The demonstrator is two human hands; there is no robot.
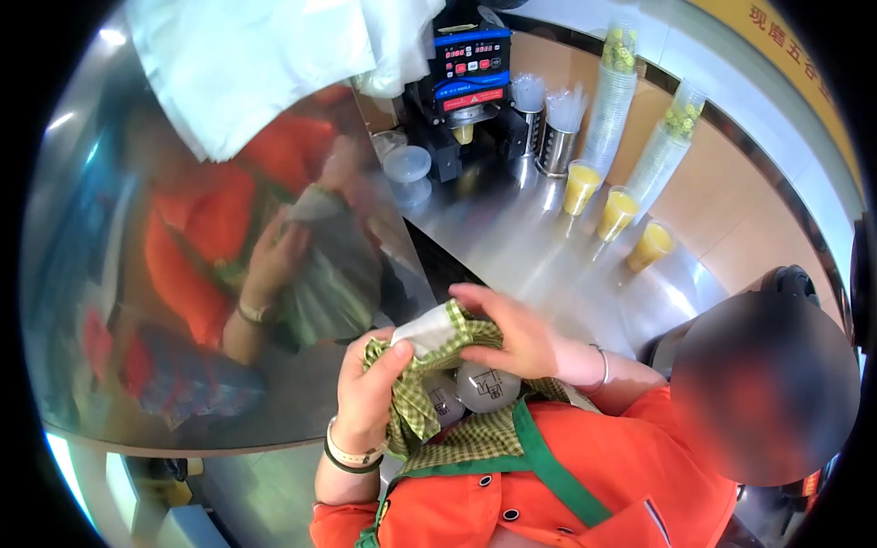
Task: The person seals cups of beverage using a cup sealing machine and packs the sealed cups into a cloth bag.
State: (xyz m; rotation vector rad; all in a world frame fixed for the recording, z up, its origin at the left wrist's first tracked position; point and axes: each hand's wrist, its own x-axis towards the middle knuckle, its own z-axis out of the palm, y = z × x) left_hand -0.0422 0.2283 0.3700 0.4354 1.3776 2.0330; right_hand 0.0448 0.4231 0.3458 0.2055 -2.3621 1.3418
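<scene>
A green-and-white checked cloth (pixel 417 411) with a white inner side is bunched up in front of my chest. My left hand (pixel 367 379) grips its left side, the thumb pressed onto the white part. At its upper right edge, my right hand (pixel 512 336) holds the cloth between the thumb and the stretched fingers. Just below the hands sit two round greyish things with dark printed marks, a nearer one (pixel 488 387) and a partly covered one (pixel 445 403); their kind I cannot make out. Behind them lies my checked apron (pixel 484 440) with green straps.
A shiny metal surface (pixel 338 402) reflects me on the left. On the steel counter stand three cups of yellow drink (pixel 618 216), tall cup stacks (pixel 610 114), straw holders (pixel 558 146) and a sealing machine (pixel 470 68). White sheeting (pixel 265 64) hangs upper left. A blurred dark round shape (pixel 766 388) fills the right.
</scene>
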